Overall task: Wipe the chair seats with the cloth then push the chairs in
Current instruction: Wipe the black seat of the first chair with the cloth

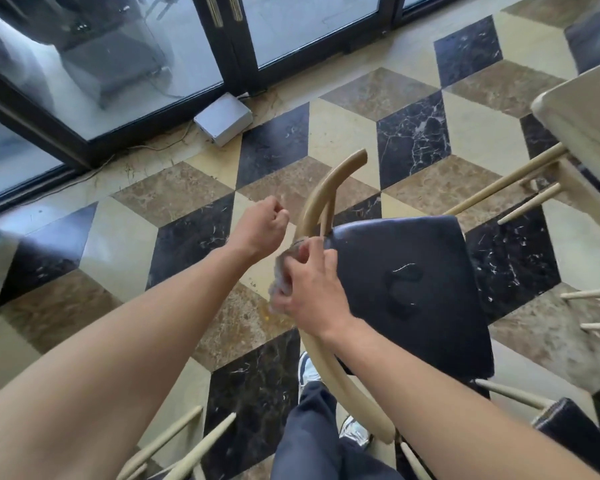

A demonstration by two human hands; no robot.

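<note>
Right hand (312,289): curled round the cloth (282,271), fingers pinching it in a loose bunch, poised at the back edge of the chair seat (406,289), probably so as to start a wipe from there.
Left hand (262,226): closed into a loose fist, apparently empty, raised just beside the curved backrest (323,188) without touching it; perhaps ready to steady the chair.
Cloth: greyish, crumpled, mostly hidden under the right fingers; blurred, so could not tell whether it met the seat.
Chair seat: dark, padded, glossy, with a shallow dent near the middle; turned out from the table (582,109) to give room for wiping.
Backrest: pale wooden hoop arcing between body and seat, reached over by the right arm.
Other chairs: pale legs at lower left (187,445) and a dark seat corner at lower right (568,424), close by.
Floor: patterned marble tiles (413,136), grey box (222,119) near the glass doors.
Progress, as judged: wiping of this seat barely begun; pushing in not yet done.
</note>
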